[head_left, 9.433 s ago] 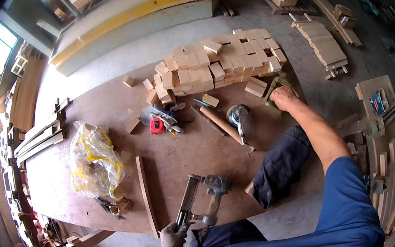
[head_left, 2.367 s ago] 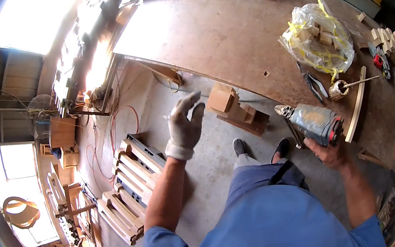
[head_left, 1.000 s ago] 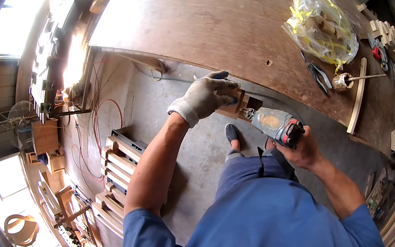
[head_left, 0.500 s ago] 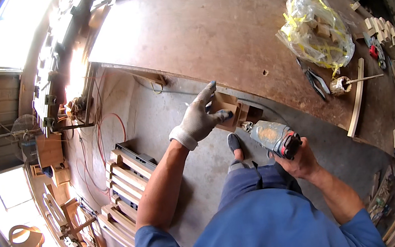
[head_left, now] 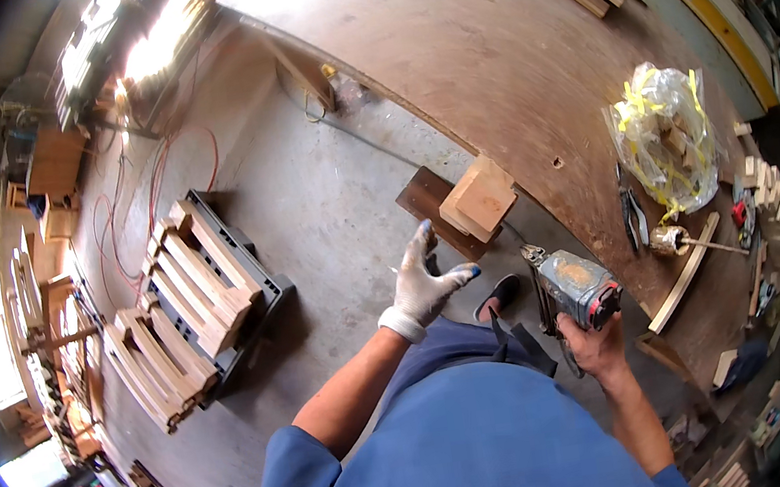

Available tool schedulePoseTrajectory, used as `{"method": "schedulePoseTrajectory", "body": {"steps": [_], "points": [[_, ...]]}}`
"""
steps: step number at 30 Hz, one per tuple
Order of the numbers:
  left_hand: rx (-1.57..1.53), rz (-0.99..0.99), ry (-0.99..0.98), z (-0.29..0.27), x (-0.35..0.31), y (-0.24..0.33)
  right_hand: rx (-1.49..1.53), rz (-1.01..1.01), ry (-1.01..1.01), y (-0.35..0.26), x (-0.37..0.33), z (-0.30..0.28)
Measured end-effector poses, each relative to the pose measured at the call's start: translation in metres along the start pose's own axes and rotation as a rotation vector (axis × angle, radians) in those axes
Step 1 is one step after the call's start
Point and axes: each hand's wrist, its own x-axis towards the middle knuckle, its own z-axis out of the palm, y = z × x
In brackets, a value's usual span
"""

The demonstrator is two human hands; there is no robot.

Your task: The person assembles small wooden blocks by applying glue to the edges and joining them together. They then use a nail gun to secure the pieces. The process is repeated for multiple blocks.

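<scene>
My right hand [head_left: 595,342], bare, is wrapped round the handle of a nail gun [head_left: 575,285], a grey and black tool with a red-ringed end. Its nose points toward the table edge. My left hand [head_left: 426,283] wears a pale knitted glove with blue at the fingertips. Its thumb and fingers are spread, and nothing lies between them. Just beyond that hand is a pale wooden block [head_left: 483,198] made of stacked pieces, beside the table edge. Under it shows a dark brown board [head_left: 426,201]. Neither hand touches the block.
The large brown table [head_left: 444,57] carries a clear plastic bag [head_left: 667,140] with yellow strips, pliers [head_left: 632,209], a wood strip [head_left: 685,272] and a brush pot [head_left: 669,240]. Slatted wooden pieces [head_left: 201,285] lie on a black pallet [head_left: 282,289] at left. Red hoses [head_left: 164,181] cross the floor.
The view has turned, shifting the table and pallet in the picture. My left hand has come away from the wooden block, and the nail gun's nose now stands apart from it.
</scene>
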Motion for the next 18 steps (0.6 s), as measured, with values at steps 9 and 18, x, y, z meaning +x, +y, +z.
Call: {"method": "schedulePoseTrajectory", "body": {"steps": [9, 18], "points": [[-0.024, -0.068, -0.018, 0.012, -0.019, -0.020, -0.138, 0.074, -0.062, 0.017, -0.003, 0.004], [-0.017, -0.046, -0.011, 0.004, -0.009, -0.011, -0.685, -0.482, -0.006, 0.033, -0.008, 0.001]]}}
